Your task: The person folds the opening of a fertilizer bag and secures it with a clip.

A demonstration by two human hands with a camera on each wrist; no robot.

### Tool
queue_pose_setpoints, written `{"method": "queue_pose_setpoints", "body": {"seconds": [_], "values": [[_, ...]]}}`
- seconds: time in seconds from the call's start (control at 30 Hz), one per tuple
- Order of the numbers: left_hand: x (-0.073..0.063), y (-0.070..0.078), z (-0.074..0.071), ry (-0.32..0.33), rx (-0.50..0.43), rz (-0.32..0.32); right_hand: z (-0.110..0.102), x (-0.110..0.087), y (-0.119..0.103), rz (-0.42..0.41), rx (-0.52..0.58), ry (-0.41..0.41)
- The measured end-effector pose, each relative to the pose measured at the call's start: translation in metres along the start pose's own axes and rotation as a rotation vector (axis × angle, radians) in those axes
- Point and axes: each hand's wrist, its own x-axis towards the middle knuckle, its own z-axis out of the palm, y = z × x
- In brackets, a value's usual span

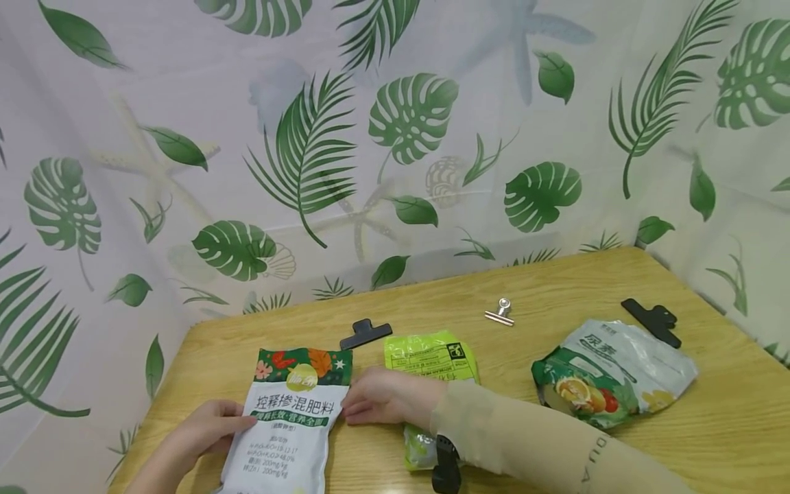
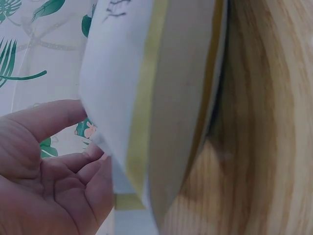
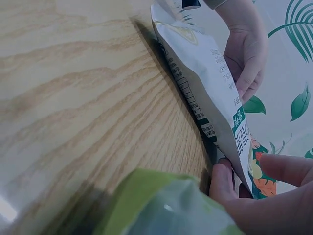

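A white fertilizer bag (image 1: 284,432) with a green, flower-patterned top band lies face up at the front left of the table. My left hand (image 1: 206,432) holds its left edge, thumb on the printed front; in the left wrist view the other fingers are bent beside the bag's edge. Across from it, my right hand (image 1: 391,398) pinches the upper right edge, and the right wrist view has thumb and fingers on either side of that edge. Beneath the right forearm lies a lime-green bag (image 1: 426,346), partly hidden by the hand and sleeve.
Behind the bags lie a black clip (image 1: 365,334) and a small silver clip (image 1: 501,312). At right, a green and white urea bag (image 1: 617,374) lies near another black clip (image 1: 653,320). A leaf-patterned curtain (image 1: 469,226) hangs along the back of the wooden table (image 1: 574,288).
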Motion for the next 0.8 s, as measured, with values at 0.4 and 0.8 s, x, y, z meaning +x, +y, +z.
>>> {"method": "queue_pose_setpoints", "body": {"seconds": [0.4,0.8], "values": [[-0.003,-0.005,-0.005,-0.068,-0.113,0.034,0.005,0.001,-0.002,0.035,0.028,-0.028],[-0.007,-0.004,-0.009,-0.081,-0.159,0.039,0.012,0.000,-0.003,0.017,0.035,-0.003]]}}
